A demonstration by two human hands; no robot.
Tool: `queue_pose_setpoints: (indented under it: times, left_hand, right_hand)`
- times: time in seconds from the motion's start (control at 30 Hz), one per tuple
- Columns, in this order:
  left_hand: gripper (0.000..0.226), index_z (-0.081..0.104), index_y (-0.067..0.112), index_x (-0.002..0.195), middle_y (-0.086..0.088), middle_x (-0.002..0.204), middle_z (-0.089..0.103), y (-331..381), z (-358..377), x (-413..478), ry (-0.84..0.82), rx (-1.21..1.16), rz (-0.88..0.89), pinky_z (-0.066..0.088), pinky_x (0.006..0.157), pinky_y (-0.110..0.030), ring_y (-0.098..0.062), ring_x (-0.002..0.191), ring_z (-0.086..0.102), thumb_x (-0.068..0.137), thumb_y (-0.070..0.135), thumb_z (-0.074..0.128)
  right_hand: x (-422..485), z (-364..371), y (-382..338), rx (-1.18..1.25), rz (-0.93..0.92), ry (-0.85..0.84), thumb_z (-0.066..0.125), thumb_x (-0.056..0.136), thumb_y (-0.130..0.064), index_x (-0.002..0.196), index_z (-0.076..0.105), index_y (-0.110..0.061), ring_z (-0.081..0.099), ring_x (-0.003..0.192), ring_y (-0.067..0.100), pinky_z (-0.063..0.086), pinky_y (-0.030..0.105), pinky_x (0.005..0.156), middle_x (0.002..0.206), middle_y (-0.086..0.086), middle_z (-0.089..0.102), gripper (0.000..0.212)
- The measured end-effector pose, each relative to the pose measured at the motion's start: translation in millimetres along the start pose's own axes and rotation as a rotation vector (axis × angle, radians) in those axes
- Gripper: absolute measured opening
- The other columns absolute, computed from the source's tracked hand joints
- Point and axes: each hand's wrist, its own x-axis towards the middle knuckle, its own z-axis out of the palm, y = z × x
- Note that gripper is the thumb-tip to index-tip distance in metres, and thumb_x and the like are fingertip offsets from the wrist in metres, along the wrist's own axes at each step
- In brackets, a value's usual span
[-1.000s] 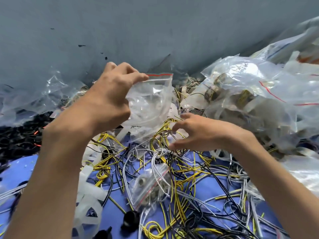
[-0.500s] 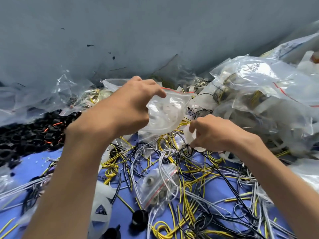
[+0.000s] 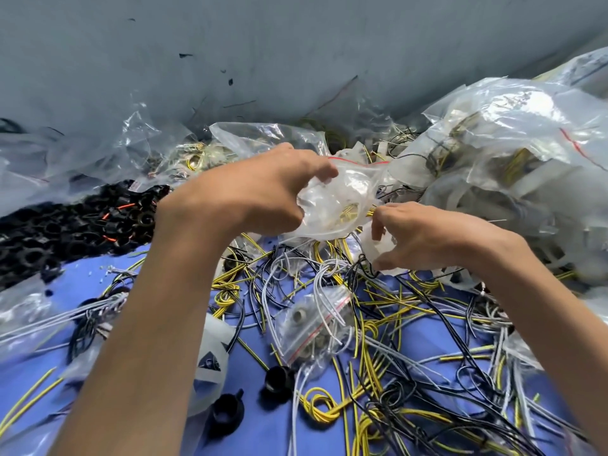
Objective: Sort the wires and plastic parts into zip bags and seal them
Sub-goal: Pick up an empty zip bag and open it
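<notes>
Above the desk (image 3: 263, 432) strewn with wires (image 3: 316, 403), our left hand (image 3: 263, 192) grips a part-filled zip bag (image 3: 345, 202) near its mouth, our right hand (image 3: 427, 238) pinches a white plastic part (image 3: 378, 243) just beside it; we judge filling is underway, and next the part must slip inside

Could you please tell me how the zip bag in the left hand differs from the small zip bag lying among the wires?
The held bag is gripped and crumpled by the left hand; the lying bag rests untouched, grey wires draped over it. The held bag shows pale plastic and yellow wire; the lying bag shows round parts. Both are clear with a red strip.
</notes>
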Motion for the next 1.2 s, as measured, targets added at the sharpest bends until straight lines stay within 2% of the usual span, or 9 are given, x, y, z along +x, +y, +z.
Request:
queue_pose_setpoints:
  times: [0.13, 0.33, 0.5, 0.6, 0.73, 0.8, 0.9, 1.03, 1.2]
  left_hand:
    - [0.075, 0.036, 0.034, 0.140, 0.009, 0.133, 0.044, -0.3, 0.6, 2.9, 0.029, 0.014, 0.056, 0.036, 0.091, -0.022, -0.004, 0.106, 0.038, 0.077, 0.008, 0.067]
    - [0.080, 0.033, 0.028, 0.142, 0.015, 0.130, 0.042, -1.6, -0.5, 3.1, 0.084, 0.035, 0.095, 0.029, 0.081, -0.017, -0.002, 0.093, 0.025, 0.074, 0.008, 0.070]
    - [0.085, 0.031, 0.029, 0.142, 0.016, 0.131, 0.038, -0.5, -1.1, 2.3, 0.108, 0.024, 0.101, 0.024, 0.076, -0.010, 0.000, 0.100, 0.024, 0.072, -0.014, 0.049]
    - [0.087, 0.031, 0.029, 0.142, 0.017, 0.132, 0.037, -0.3, -1.8, 1.9, 0.116, 0.017, 0.102, 0.025, 0.074, -0.010, -0.001, 0.103, 0.027, 0.070, -0.018, 0.046]
    - [0.086, 0.032, 0.027, 0.142, 0.014, 0.134, 0.039, -0.3, -4.1, 0.9, 0.152, 0.021, 0.107, 0.031, 0.078, -0.015, -0.004, 0.105, 0.030, 0.070, -0.018, 0.045]
    - [0.085, 0.032, 0.026, 0.142, 0.013, 0.134, 0.040, -0.1, -4.7, 0.2, 0.167, 0.018, 0.108, 0.034, 0.084, -0.019, -0.006, 0.107, 0.033, 0.070, -0.017, 0.046]
    - [0.082, 0.036, 0.026, 0.140, 0.013, 0.129, 0.044, 2.6, -5.9, -0.5, 0.202, -0.012, 0.132, 0.035, 0.084, -0.018, -0.007, 0.107, 0.037, 0.070, -0.016, 0.047]
    - [0.060, 0.049, 0.038, 0.103, 0.013, 0.097, 0.046, 6.6, -9.6, -4.7, 0.261, -0.138, 0.186, 0.039, 0.067, -0.017, 0.000, 0.083, 0.043, 0.070, -0.012, 0.045]
    - [0.065, 0.053, 0.028, 0.127, 0.033, 0.083, 0.052, 1.6, -19.8, -12.9, 0.289, -0.328, 0.205, 0.033, 0.051, 0.000, 0.020, 0.059, 0.048, 0.075, -0.010, 0.048]
  right_hand:
    - [1.5, 2.5, 0.1, 0.038, 0.018, -0.037, 0.075, 0.075, -0.038, 0.119, 0.046, -0.017, 0.040, 0.094, 0.015, 0.034, 0.027, 0.075, 0.112, -0.002, 0.045, 0.056]
    - [-4.1, -0.7, -1.1, 0.091, 0.087, 0.072, 0.082, 0.064, -0.041, 0.107, 0.041, -0.014, 0.045, 0.074, 0.017, 0.033, 0.024, 0.052, 0.078, -0.012, 0.038, 0.065]
    - [-9.7, -12.4, 3.4, 0.225, 0.047, 0.220, 0.079, 0.065, -0.033, 0.125, 0.026, -0.020, 0.056, 0.086, 0.026, 0.050, 0.041, 0.078, 0.104, 0.009, 0.058, 0.081]
    - [-17.2, -27.3, 5.7, 0.250, -0.003, 0.350, 0.074, 0.064, -0.040, 0.134, 0.035, -0.024, 0.047, 0.106, 0.018, 0.038, 0.026, 0.082, 0.128, 0.008, 0.048, 0.082]
    - [-26.4, -44.7, -1.0, 0.417, -0.041, 0.640, 0.066, 0.057, -0.044, 0.132, 0.046, -0.031, 0.042, 0.100, 0.010, 0.033, 0.008, 0.069, 0.120, 0.003, 0.049, 0.079]
    - [-30.3, -49.2, -7.2, 0.551, -0.071, 0.836, 0.071, 0.066, -0.040, 0.134, 0.045, -0.028, 0.045, 0.097, 0.007, 0.035, 0.001, 0.076, 0.117, 0.000, 0.050, 0.074]
    - [-36.7, -52.2, -20.4, 0.877, -0.228, 0.998, 0.071, 0.068, -0.042, 0.133, 0.043, -0.017, 0.054, 0.101, 0.001, 0.046, 0.019, 0.091, 0.118, -0.007, 0.054, 0.074]
    - [-40.3, -50.9, -32.6, 1.021, -0.382, 0.850, 0.066, 0.066, -0.044, 0.133, 0.045, -0.012, 0.057, 0.111, 0.011, 0.050, 0.036, 0.092, 0.126, 0.000, 0.056, 0.077]
    - [-38.9, -50.6, -25.2, 0.840, -0.324, 0.794, 0.076, 0.063, -0.036, 0.125, 0.051, -0.025, 0.055, 0.113, 0.010, 0.050, 0.038, 0.094, 0.126, -0.003, 0.052, 0.068]
